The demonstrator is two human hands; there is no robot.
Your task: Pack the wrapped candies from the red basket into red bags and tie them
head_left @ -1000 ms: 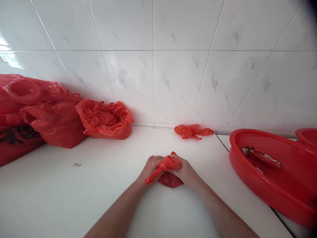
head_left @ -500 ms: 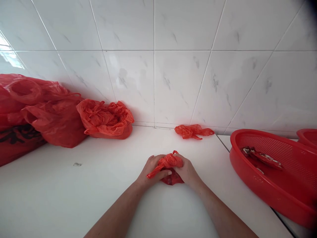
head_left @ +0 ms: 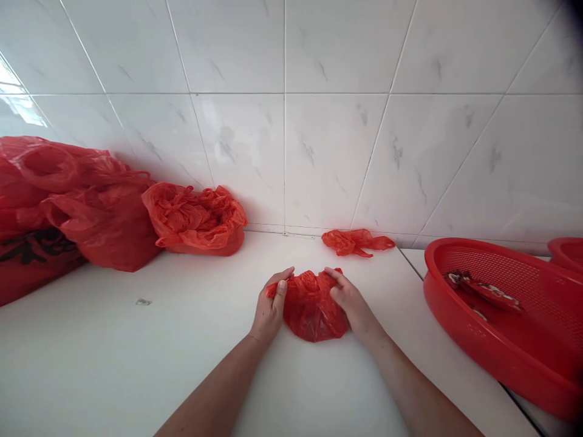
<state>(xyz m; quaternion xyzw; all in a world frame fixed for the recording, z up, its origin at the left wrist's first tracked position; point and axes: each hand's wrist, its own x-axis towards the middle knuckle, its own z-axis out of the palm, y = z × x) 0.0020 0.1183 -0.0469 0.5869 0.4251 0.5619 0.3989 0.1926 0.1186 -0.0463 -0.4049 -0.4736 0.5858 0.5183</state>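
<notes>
At far left, piled red bags [head_left: 107, 227], one bearing black markings, stand against the tiled wall [head_left: 337, 152]. A small grey mark [head_left: 144, 301] lies on the white worktop [head_left: 113, 364]; beyond it and to the right sits an open red bag [head_left: 195, 221] filled with crumpled plastic. At centre, the left hand [head_left: 269, 309] has its grip closed, thumb uppermost, on a gathered end of the knotted red bag [head_left: 315, 312], which rests on the worktop between both hands. The right hand [head_left: 357, 306] touches its right side; whether this grip is closed cannot be told. Behind, near the wall, lies a loose red bag [head_left: 350, 241]. At right, a red basket [head_left: 478, 343] contains red-and-white pieces [head_left: 494, 294]; a second basket [head_left: 569, 250] is partly visible.
</notes>
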